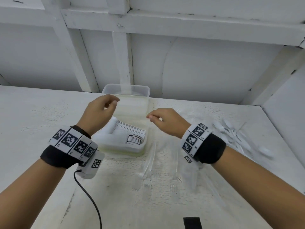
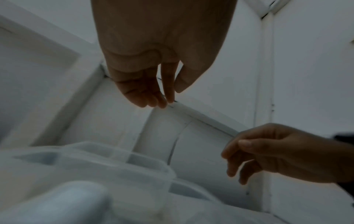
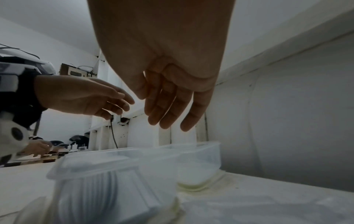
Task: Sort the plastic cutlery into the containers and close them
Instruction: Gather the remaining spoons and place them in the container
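Cutlery (image 1: 132,132) stacked in the near container (image 1: 140,150), lid off.
Left hand (image 1: 97,111) and right hand (image 1: 166,121) hover above it, fingers loosely curled, holding nothing; loose spoons (image 1: 237,136) lie right.

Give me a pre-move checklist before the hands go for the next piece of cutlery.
1. Left hand free: ok, holds nothing.
2. Right hand free: ok, holds nothing.
3. Near container open: ok, no lid on it, stacked cutlery inside.
4. Far container open: ok, no lid on it.
5. White spoons still to sort: not ok, loose on the table to the right.
6. Clear forks still to sort: not ok, loose in front.
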`<act>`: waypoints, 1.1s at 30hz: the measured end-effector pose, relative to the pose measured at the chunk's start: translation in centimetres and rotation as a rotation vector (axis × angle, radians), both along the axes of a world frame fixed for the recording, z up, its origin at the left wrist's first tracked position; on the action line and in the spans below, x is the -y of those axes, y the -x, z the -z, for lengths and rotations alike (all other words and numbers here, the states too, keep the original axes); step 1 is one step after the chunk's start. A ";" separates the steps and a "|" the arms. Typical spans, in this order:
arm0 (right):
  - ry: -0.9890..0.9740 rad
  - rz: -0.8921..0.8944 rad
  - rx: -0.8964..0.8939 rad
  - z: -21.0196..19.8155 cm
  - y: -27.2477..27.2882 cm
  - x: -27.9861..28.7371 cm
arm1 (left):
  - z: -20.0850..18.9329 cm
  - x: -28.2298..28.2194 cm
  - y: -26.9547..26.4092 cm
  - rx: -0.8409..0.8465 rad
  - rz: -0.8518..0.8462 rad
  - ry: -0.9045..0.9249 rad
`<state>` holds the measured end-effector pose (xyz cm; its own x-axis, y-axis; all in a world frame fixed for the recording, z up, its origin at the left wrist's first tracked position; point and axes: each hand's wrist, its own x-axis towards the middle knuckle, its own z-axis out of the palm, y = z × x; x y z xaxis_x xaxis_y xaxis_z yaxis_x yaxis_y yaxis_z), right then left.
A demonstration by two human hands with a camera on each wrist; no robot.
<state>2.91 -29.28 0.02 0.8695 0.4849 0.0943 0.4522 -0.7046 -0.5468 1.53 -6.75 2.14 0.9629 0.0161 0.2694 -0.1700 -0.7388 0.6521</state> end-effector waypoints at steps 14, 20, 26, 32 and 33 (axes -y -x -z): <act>0.187 0.423 -0.208 2.5 1.9 18.6 | 2.3 20.8 -3.4 -0.317 0.549 -0.218; 0.231 0.537 -0.218 3.4 0.6 23.2 | 4.3 26.7 -6.2 -0.393 0.654 -0.410; 0.379 0.618 -0.293 4.1 -2.2 25.6 | 6.0 31.5 -7.8 -0.390 0.705 -0.558; 0.385 0.622 -0.362 5.1 -4.2 25.4 | 7.7 34.1 -8.6 -0.319 0.656 -0.698; 0.340 0.647 -0.372 5.3 -4.4 25.4 | 7.9 34.3 -8.7 -0.326 0.632 -0.738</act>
